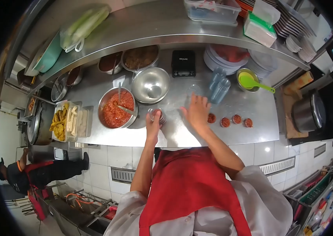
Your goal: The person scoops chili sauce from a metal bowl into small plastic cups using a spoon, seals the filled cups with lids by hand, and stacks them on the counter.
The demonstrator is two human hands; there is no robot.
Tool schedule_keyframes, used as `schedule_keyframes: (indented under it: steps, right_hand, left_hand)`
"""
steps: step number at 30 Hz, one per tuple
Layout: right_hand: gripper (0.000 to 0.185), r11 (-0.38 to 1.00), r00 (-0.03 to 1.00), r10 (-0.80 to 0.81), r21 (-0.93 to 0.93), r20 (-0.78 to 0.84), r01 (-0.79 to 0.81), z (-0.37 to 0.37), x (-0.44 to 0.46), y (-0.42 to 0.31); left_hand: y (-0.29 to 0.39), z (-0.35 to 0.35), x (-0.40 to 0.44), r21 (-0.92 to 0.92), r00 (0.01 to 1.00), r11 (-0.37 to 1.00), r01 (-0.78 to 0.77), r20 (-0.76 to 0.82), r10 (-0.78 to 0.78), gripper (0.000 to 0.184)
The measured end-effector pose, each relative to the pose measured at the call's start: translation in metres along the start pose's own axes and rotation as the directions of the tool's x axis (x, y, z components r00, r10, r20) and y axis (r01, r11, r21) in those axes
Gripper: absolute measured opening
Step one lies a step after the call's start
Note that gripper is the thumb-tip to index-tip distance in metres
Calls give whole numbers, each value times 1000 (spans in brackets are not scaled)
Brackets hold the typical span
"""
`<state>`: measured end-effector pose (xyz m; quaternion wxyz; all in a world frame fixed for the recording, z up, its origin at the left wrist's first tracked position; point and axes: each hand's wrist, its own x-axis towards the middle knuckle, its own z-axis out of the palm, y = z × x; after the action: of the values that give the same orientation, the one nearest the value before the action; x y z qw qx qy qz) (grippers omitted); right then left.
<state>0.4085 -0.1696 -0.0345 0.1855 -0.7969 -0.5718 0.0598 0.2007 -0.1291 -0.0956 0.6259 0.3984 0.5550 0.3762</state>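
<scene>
My left hand [153, 122] is closed around a clear cup [157, 114], at the right of a metal bowl of red sauce [115, 112] with spoons in it. My right hand [197, 112] has its fingers spread over the steel counter, close to a clear round lid [194, 90]; nothing shows in its grip. Several small cups of red sauce [225, 122] sit to its right. Stacks of clear cups [220, 89] lie beyond this hand, and an empty metal bowl [150, 85] stands behind my left hand.
A black scale [183, 63], stacked plates [217, 65] and a bowl with a green ladle [249, 82] stand farther back. Food containers [65, 121] are at the left. An overhead shelf [147, 34] crosses above. A person [36, 173] is at the far left.
</scene>
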Motion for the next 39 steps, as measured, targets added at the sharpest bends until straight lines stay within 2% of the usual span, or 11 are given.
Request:
schedule_keyframes:
  steps: [5, 7, 9, 13, 16, 20, 24, 27, 29, 33, 39]
  right_hand:
    - [103, 975, 998, -62, -214, -10, 59, 44, 5, 54]
    - [107, 977, 993, -111, -181, 35, 116, 53, 10, 60]
    - [105, 971, 977, -212, -110, 14, 213, 55, -1, 57]
    - [100, 940, 925, -336, 134, 179, 315, 35, -48, 42]
    - [103, 851, 842, -477, 370, 252, 372, 41, -77, 56]
    - [110, 819, 841, -493, 447, 224, 361, 29, -85, 65]
    - [119, 837, 854, -449, 457, 263, 300, 43, -85, 71]
    - [122, 791, 818, -477, 563, 323, 239, 43, -82, 73]
    - [121, 766, 835, -479, 593, 270, 248, 46, -83, 75]
    - [113, 754, 871, -432, 623, 234, 207, 48, -87, 80]
    - [42, 729, 960, -216, 684, 177, 38, 73, -87, 85]
  left_hand:
    - [-16, 16, 15, -55, 992, 991, -121, -25, 120, 60]
    - [-23, 17, 4, 326, 848, 871, -369, -267, 459, 64]
    - [-16, 20, -33, 694, 600, 597, -403, -292, 745, 56]
    - [-39, 17, -73, 248, 955, 926, -285, -10, 297, 40]
    - [-59, 28, -70, -148, 985, 982, 119, 143, -98, 49]
    - [-84, 31, -61, -286, 976, 955, 77, 217, -14, 52]
    - [-88, 27, -55, -202, 941, 960, -195, 237, 241, 37]
    - [-81, 39, -55, -53, 973, 980, -192, 122, 197, 22]
    - [-74, 44, -53, 205, 943, 933, -295, 222, 250, 15]
    - [-83, 51, -47, 368, 927, 859, -355, 254, 274, 29]
    - [-73, 51, -45, 206, 962, 967, -149, 256, 94, 25]
